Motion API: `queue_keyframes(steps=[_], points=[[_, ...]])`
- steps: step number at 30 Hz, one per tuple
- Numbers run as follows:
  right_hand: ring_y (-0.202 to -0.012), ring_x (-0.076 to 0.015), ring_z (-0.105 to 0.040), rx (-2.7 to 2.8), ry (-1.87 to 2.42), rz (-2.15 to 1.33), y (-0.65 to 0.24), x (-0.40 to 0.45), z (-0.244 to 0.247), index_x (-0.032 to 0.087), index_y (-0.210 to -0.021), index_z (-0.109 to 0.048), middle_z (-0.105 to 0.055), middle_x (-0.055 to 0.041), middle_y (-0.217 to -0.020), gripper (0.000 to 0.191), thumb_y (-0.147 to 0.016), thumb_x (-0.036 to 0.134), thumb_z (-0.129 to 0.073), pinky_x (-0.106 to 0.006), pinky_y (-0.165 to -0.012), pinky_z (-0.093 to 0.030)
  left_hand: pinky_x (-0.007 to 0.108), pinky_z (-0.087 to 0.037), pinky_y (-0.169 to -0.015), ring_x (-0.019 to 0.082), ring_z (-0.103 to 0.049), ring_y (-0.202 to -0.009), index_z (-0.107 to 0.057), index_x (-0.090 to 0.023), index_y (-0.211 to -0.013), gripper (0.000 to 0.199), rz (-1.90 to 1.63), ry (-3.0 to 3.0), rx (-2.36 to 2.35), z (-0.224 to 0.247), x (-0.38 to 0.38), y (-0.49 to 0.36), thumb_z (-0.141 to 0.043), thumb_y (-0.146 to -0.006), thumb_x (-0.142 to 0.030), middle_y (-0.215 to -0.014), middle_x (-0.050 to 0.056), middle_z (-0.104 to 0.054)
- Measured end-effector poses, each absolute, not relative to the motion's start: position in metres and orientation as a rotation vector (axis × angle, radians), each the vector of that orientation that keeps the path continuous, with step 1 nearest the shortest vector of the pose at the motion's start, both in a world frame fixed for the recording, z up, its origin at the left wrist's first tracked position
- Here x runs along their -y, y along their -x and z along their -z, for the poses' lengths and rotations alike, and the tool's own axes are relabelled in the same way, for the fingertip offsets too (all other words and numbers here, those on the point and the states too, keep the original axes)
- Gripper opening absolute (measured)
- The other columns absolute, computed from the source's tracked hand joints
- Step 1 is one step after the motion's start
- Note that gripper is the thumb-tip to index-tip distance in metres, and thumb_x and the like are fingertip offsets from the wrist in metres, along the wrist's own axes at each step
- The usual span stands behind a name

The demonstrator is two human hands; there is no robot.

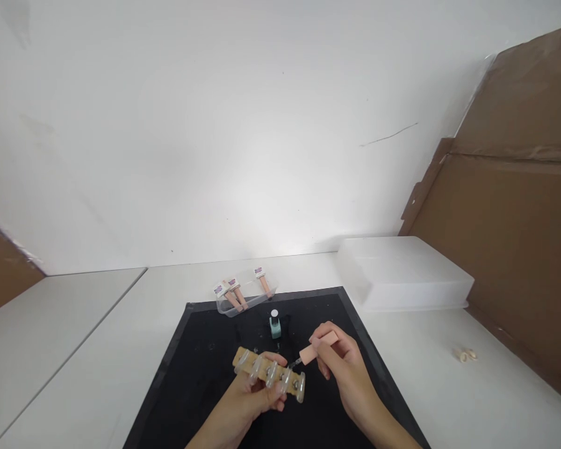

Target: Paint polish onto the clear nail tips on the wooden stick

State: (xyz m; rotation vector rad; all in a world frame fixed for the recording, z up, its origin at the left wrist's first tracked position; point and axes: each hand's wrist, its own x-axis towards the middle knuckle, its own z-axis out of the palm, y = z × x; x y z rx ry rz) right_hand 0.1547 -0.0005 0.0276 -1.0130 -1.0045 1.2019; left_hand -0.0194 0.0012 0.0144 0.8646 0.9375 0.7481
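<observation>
My left hand point(257, 396) is closed round a wooden strip point(239, 357) that carries a row of several clear false nails point(272, 375). The strip is tilted, its right end lower. My right hand point(339, 358) pinches the pink handle of a nail polish brush point(318, 348). The brush's thin dark end points down and left, close to the nails near the right part of the strip; whether it touches one I cannot tell. Behind both hands a small mint-green nail polish bottle point(275, 328) with a dark neck and white top stands upright on the black mat point(201, 337).
A clear tray point(229, 310) at the mat's back edge holds several pink-handled pieces point(264, 285) with white labelled ends. On the right stand a white translucent box point(406, 274) and a brown cardboard wall point(509, 249). Small beige pieces point(465, 355) lie on the white table point(500, 399).
</observation>
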Motion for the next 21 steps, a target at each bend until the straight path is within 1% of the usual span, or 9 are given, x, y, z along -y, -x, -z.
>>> queue_keyframes(steps=[8, 12, 21], points=[[-0.043, -0.0068, -0.028, 1.014, 1.019, -1.196, -0.1554, 0.001, -0.0252, 0.018, -0.068, -0.052, -0.038, 0.0078, -0.051, 0.016, -0.078, 0.029, -0.059, -0.019, -0.04, -0.024, 0.028, -0.04, -0.068, 0.012, -0.051, -0.069, -0.057, -0.018, -0.092, 0.045, -0.742, -0.872, -0.941, -0.0152, -0.0012, 0.0194, -0.077, -0.056, -0.037, -0.073, 0.0, -0.056], [-0.044, -0.0072, -0.028, 1.031, 1.017, -1.202, -0.156, 0.0014, -0.0245, 0.018, -0.069, -0.052, -0.037, 0.0081, -0.051, 0.016, -0.08, 0.028, -0.058, -0.019, -0.041, -0.026, 0.029, -0.041, -0.069, 0.013, -0.051, -0.069, -0.057, -0.018, -0.092, 0.045, -0.748, -0.862, -0.953, -0.0157, -0.0005, 0.0193, -0.077, -0.057, -0.037, -0.072, -0.001, -0.056], [-0.043, -0.0069, -0.027, 1.025, 1.019, -1.196, -0.1555, 0.0024, -0.0257, 0.018, -0.067, -0.052, -0.037, 0.0079, -0.051, 0.015, -0.078, 0.027, -0.058, -0.019, -0.04, -0.025, 0.028, -0.041, -0.068, 0.012, -0.051, -0.069, -0.057, -0.019, -0.094, 0.045, -0.759, -0.87, -0.928, -0.0123, -0.0004, 0.0206, -0.075, -0.059, -0.039, -0.071, -0.001, -0.055]])
